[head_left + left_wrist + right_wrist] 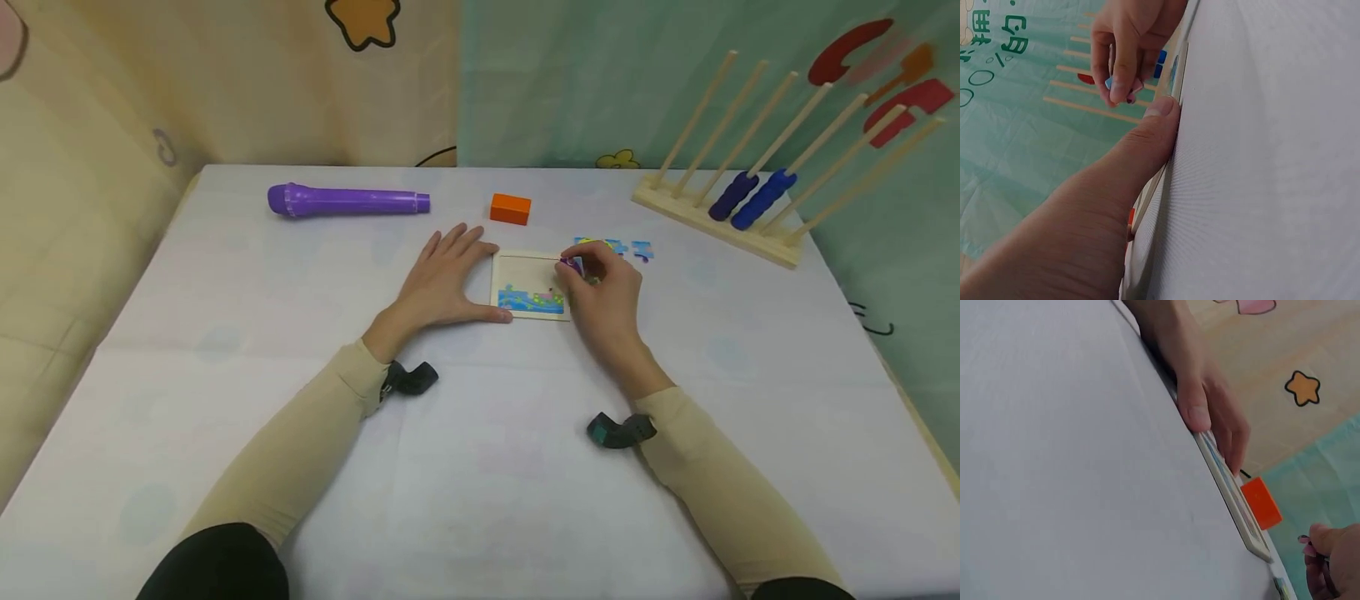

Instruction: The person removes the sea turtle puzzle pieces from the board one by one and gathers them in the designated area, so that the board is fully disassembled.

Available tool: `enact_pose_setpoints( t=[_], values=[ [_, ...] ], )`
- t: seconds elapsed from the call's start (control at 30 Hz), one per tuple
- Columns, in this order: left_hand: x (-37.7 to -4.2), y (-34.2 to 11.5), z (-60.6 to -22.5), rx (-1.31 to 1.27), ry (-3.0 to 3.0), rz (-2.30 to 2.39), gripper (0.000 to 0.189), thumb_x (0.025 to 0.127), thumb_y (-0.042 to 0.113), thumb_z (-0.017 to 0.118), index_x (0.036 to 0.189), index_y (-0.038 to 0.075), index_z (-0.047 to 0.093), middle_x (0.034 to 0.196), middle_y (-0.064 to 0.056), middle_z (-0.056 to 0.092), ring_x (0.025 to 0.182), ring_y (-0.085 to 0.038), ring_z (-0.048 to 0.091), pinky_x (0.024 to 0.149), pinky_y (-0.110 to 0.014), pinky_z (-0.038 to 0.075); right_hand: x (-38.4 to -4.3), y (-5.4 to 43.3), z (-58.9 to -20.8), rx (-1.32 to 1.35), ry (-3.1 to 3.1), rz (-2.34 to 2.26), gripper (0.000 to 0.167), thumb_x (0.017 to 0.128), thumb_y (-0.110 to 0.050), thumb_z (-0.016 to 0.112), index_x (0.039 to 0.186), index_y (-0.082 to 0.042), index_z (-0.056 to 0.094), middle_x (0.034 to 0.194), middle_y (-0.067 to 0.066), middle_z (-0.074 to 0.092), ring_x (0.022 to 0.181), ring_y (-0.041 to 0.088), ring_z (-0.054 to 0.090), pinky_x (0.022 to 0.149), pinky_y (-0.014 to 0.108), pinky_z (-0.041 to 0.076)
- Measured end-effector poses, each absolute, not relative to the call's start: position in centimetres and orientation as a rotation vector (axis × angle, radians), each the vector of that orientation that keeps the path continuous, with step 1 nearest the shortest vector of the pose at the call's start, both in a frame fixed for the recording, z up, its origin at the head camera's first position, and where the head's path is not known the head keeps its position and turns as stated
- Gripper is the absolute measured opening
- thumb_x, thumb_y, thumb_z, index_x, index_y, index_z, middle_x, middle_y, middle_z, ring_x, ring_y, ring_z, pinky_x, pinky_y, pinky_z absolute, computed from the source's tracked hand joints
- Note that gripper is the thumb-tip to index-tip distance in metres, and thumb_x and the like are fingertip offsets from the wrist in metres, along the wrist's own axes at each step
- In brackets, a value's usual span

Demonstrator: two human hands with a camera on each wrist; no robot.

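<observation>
A shallow wooden puzzle tray [525, 270] lies on the table, with joined blue, green and pink pieces [528, 301] along its lower part. My left hand [441, 287] spreads around the tray's left side, thumb at the near edge and fingertips by the far left corner. Above the tray's right end, my right hand [609, 302] pinches a small puzzle piece [1308, 549] between thumb and fingers. Pink and light blue show on that piece in the left wrist view; the fingers cover much of it. Loose puzzle pieces [642, 249] lie just beyond the right hand.
An orange block [510, 209] sits behind the tray. To the back left lies a purple toy microphone [348, 202]. A wooden peg rack [712, 225] with upright rods and blue beads stands at the back right. Printed curtains hang behind the white-covered table [480, 467].
</observation>
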State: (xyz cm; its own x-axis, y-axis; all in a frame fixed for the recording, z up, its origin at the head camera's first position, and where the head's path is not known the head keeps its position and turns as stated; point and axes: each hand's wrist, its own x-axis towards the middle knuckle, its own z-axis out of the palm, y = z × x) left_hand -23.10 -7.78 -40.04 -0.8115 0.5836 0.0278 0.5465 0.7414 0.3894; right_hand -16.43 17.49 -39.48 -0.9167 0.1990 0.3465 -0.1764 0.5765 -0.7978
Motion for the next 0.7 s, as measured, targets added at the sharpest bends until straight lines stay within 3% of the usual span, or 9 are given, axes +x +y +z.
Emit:
enact_pose_setpoints(
  t=[0.2, 0.47, 0.6, 0.7],
  values=[
    [-23.0, -7.9, -40.1, 0.915, 2.838, 0.605, 0.108, 0.074, 0.083, 0.074, 0.160, 0.026, 0.043, 0.177, -0.004, 0.020, 0.166, -0.027, 0.006, 0.135, -0.050, -0.002, -16.1, 21.2, -38.1, -0.173, -2.408, 1.293, 0.025, 0.099, -0.028, 0.076, 0.119, -0.013, 0.078, 0.114, 0.004, 0.076, 0.094, 0.010, 0.064, 0.086, 0.016, 0.052],
    [-23.1, -8.0, -39.9, 0.918, 2.838, 0.618, 0.108, 0.073, 0.083, 0.075, 0.159, 0.026, 0.043, 0.177, -0.004, 0.021, 0.165, -0.027, 0.006, 0.135, -0.050, -0.001, -15.5, 25.9, -38.0, -0.384, -2.345, 1.268, 0.032, 0.094, -0.025, 0.082, 0.117, -0.004, 0.077, 0.101, -0.004, 0.071, 0.089, 0.003, 0.062, 0.077, 0.008, 0.050],
    [-23.1, -8.2, -40.0, 0.910, 2.839, 0.626, 0.108, 0.073, 0.083, 0.075, 0.159, 0.026, 0.044, 0.177, -0.004, 0.021, 0.165, -0.027, 0.007, 0.135, -0.051, -0.001, -15.7, 26.5, -38.8, -0.356, -2.387, 1.162, 0.028, 0.096, -0.024, 0.080, 0.115, -0.003, 0.077, 0.101, 0.006, 0.073, 0.087, 0.003, 0.061, 0.075, 0.008, 0.048],
    [-23.2, -8.2, -40.2, 0.929, 2.826, 0.635, 0.108, 0.073, 0.084, 0.074, 0.159, 0.026, 0.044, 0.177, -0.004, 0.021, 0.165, -0.027, 0.007, 0.135, -0.051, -0.001, -15.5, 26.7, -39.4, -0.338, -2.429, 1.034, 0.026, 0.098, -0.022, 0.078, 0.115, -0.002, 0.077, 0.105, 0.015, 0.074, 0.089, 0.010, 0.062, 0.079, 0.011, 0.044]
  ],
)
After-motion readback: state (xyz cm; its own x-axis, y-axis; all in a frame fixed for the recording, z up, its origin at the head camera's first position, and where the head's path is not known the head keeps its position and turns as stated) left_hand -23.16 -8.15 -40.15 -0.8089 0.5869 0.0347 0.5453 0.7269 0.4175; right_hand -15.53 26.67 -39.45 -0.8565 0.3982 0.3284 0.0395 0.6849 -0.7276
